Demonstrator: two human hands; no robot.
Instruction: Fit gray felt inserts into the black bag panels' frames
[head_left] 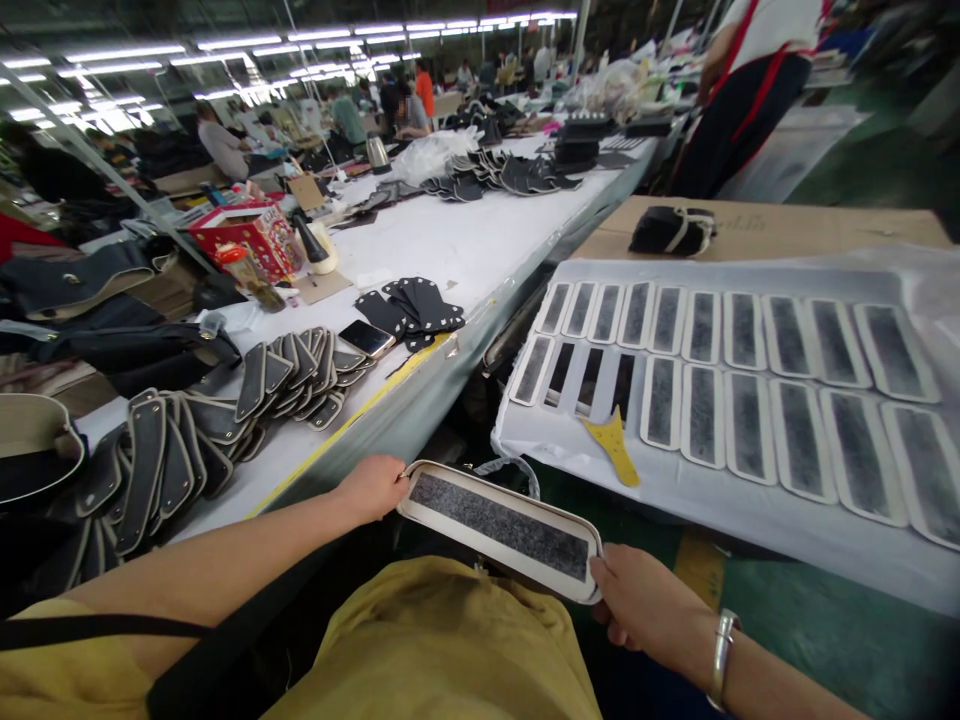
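Observation:
A bag [501, 530] is held in front of my body, its long base facing up. That base has rounded ends, a cream border and a mottled dark grey middle. My left hand [375, 487] pinches its left end. At the other end, my right hand [643, 603], with a bracelet at the wrist, grips the corner between thumb and fingers. A plastic-wrapped strap [517, 466] loops out behind the bag. Most of the bag's body is hidden below the base.
Several similar cream-edged panels [746, 425] lie in rows on a white board [517, 430] to the right, with a yellow piece [616, 452]. Dark trimmed straps [161, 450], a phone [367, 338] and black cut pieces [420, 305] lie on the left table. A person [757, 90] stands at the back right.

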